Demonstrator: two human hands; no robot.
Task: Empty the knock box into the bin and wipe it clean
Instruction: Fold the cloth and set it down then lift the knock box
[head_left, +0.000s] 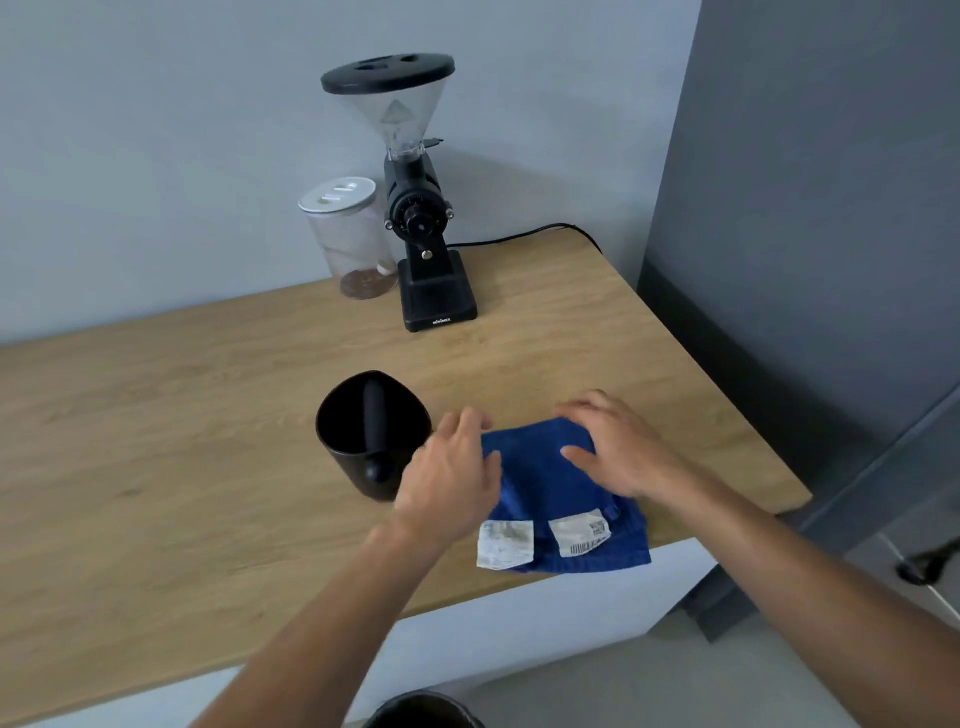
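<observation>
Countertop (208, 415): matt wood grain. Knock box (363, 447): smooth black, slight sheen. Cloth (550, 499): blue, rough-woven; labels paper-like.

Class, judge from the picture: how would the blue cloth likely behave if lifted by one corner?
The blue cloth would probably droop limply, since it lies folded and rumpled under both hands. It looks light. Its white tags would likely dangle.
</observation>
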